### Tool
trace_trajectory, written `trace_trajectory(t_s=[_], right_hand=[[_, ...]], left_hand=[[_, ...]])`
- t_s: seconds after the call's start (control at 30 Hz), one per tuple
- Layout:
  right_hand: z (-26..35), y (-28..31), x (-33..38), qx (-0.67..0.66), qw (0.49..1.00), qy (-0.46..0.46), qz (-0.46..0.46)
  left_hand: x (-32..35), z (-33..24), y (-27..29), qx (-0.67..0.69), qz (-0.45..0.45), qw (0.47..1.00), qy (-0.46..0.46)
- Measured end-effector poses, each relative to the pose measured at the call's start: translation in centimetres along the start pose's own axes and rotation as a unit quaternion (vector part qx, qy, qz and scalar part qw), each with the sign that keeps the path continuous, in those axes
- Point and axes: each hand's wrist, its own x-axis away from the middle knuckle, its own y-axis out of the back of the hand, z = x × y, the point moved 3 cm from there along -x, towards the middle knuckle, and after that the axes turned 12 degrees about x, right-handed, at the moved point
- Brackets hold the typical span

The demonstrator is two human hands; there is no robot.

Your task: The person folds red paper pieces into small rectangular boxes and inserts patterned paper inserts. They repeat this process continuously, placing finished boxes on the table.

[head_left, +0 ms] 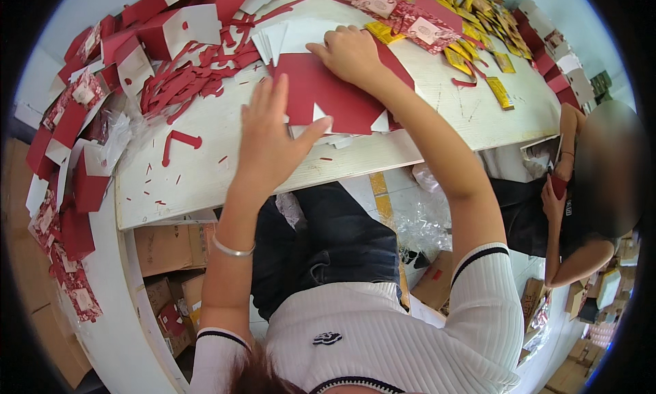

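Observation:
A stack of flat dark-red cardboard box blanks [335, 93] lies in front of me on the white table, with white flaps sticking out at its corners. My right hand [352, 56] reaches over the far edge of the top blank, its fingers curled down onto the cardboard; the fingertips are partly hidden. My left hand [273, 131] is beside the stack's left near corner, fingers stretched and thumb spread, with nothing in it. White upright flaps [271, 42] fan out at the stack's far left corner.
Red ribbon-like strips [195, 79] heap up at the left, below folded red and white boxes [181, 32]. Yellow sachets [478, 18] and patterned red boxes [410, 18] lie at the far right of the white table [198, 196]. A co-worker [581, 189] sits at the right holding a small red thing.

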Motion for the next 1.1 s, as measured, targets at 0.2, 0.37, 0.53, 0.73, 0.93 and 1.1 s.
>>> trace_trajectory(t_s=[0.2,0.37,0.53,0.73,0.93,1.1], right_hand=[[1.1,-0.2,0.1,-0.011,0.995,-0.047,-0.089],[2.8,6.5,-0.4,-0.027,0.994,-0.043,-0.092],[5.2,13.2,0.4,-0.242,0.969,-0.030,-0.040],[9.6,17.3,-0.8,-0.505,0.863,0.005,-0.010],[10.6,16.1,-1.7,-0.376,0.766,0.066,-0.516],[8.2,14.7,4.6,-0.298,0.906,0.277,-0.118]], left_hand=[[0.7,1.5,-3.6,-0.111,0.035,0.993,0.027],[0.5,-0.2,-0.5,-0.037,-0.074,0.996,0.024],[0.9,-1.9,3.8,0.094,-0.120,0.988,0.012],[2.7,-2.2,6.6,0.407,-0.101,0.907,0.032],[4.3,0.4,10.9,0.614,-0.187,0.746,0.176],[7.1,1.1,12.6,0.584,-0.213,0.769,0.150]])
